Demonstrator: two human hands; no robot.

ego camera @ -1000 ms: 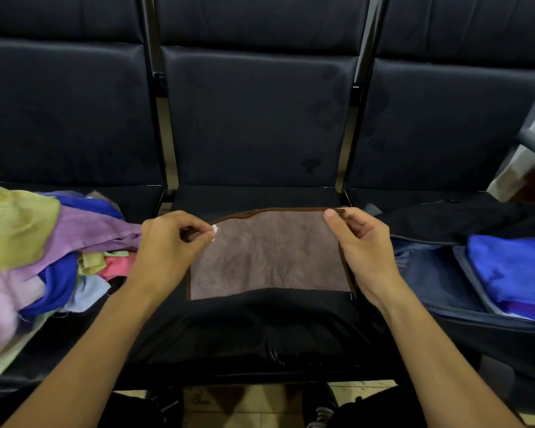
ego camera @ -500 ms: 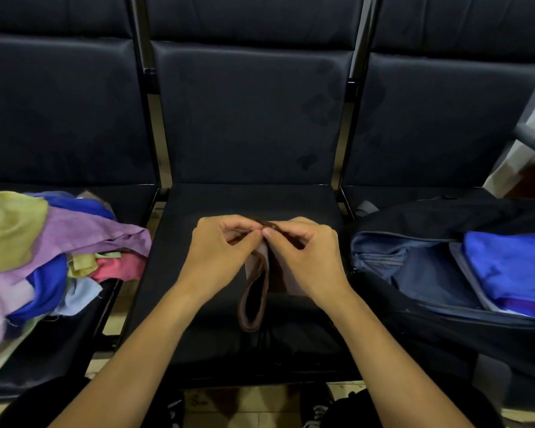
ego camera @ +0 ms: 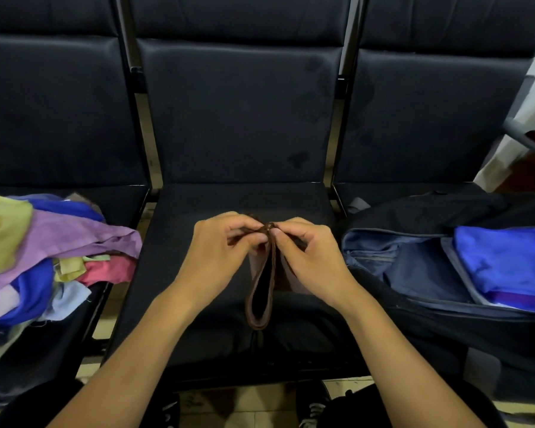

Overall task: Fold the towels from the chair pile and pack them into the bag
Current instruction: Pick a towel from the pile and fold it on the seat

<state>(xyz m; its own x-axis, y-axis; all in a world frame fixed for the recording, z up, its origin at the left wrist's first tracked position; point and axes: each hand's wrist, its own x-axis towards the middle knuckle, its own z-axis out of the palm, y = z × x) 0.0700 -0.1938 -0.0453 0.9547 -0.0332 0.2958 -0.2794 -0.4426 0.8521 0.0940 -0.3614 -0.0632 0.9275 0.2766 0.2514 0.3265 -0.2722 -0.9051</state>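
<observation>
My left hand (ego camera: 220,254) and right hand (ego camera: 309,257) meet over the middle seat (ego camera: 198,304), both pinching the brown towel (ego camera: 261,298) corners. If one slips, the fold flops open. The bag (ego camera: 414,273) waits right of the seat.

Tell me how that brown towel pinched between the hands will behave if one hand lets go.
The brown towel is probably floppy: it droops in a limp loop below where the left hand and right hand pinch its corners together. It seems light, since fingertip pinches alone hold it up. Released on one side, it would likely swing open rather than keep its fold.
</observation>
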